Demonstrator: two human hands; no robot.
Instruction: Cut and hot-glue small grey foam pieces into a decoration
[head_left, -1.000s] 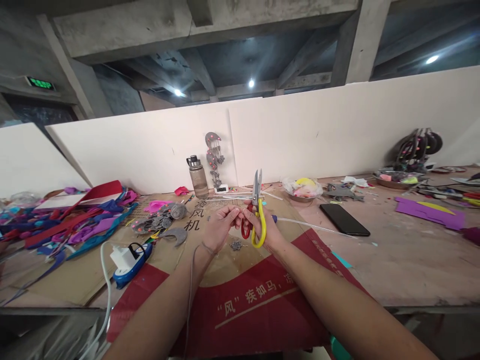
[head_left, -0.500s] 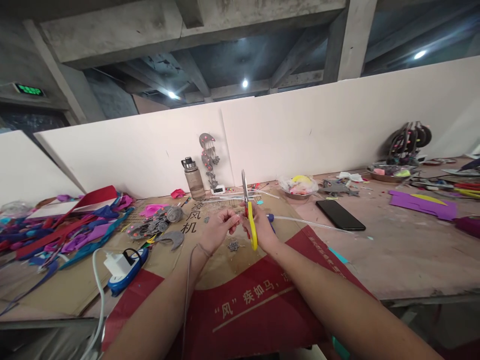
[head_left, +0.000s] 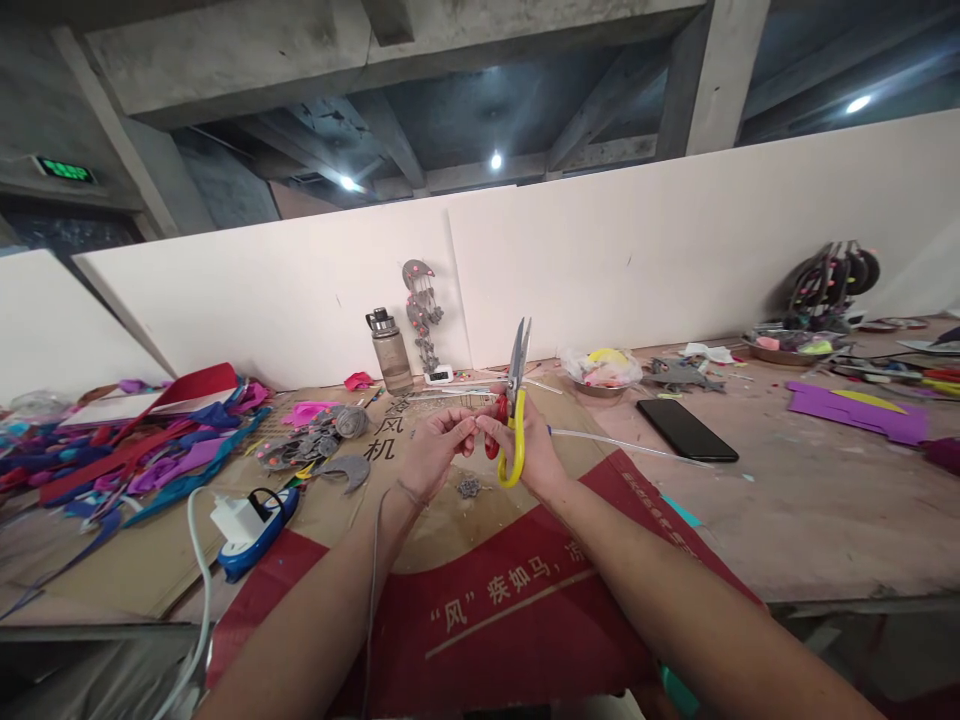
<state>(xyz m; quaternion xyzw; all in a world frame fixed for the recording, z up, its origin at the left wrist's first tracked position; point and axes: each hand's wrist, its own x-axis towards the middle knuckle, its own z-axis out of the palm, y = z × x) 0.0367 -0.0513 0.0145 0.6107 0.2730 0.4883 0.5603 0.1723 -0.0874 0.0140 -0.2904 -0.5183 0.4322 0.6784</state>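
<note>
A: How is the grip of each hand set?
B: The scissors (head_left: 512, 397) are held in the right hand (head_left: 538, 452), with the grip closed around them. The blades are pointed up, with a small gap at the tips. One handle is colored red and one yellow.
A: And the left hand (head_left: 433, 455)?
B: Its thumb and finger are pinched shut, close by the right fingertips. Whether a tiny thing is held there cannot be told. A thin cord (head_left: 373, 590) is looped around that wrist.
A: What is seen below the hands?
B: A little gray piece (head_left: 469, 487) is laid on the brown and red cardboard (head_left: 442, 545).
A: And farther out?
B: A black phone (head_left: 687, 430) is set on the bench (head_left: 817, 530) to the right. To the left, a blue power strip (head_left: 256, 540) is seen, and bright cloth scraps (head_left: 127, 450) are heaped past it. At the back, a bottle (head_left: 391, 357) is stood up near the white wall board (head_left: 600, 270).
</note>
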